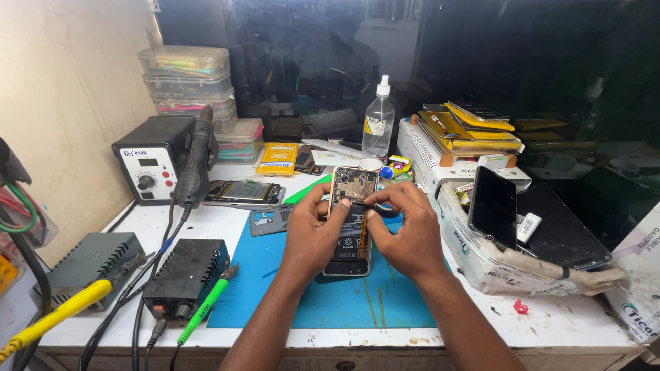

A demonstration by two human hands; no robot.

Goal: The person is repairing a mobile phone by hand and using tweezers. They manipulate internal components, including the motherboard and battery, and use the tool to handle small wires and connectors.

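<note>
An opened smartphone [352,227] with its back cover off lies on a blue work mat [330,295], showing its black battery and circuit board. My left hand [311,237] grips the phone's left edge, thumb pressed on the battery's upper part. My right hand [407,233] holds the right edge, with its thumb and fingertips on the phone near the top of the battery. Both forearms reach in from the bottom of the view.
A hot air station [152,165] with its handle [196,161] stands at left, by two power boxes [185,275] and green [205,310] and yellow [55,317] tools. Another phone [242,193] lies behind. A spray bottle [378,120], stacked boxes [189,82] and a dark phone [492,206] surround the mat.
</note>
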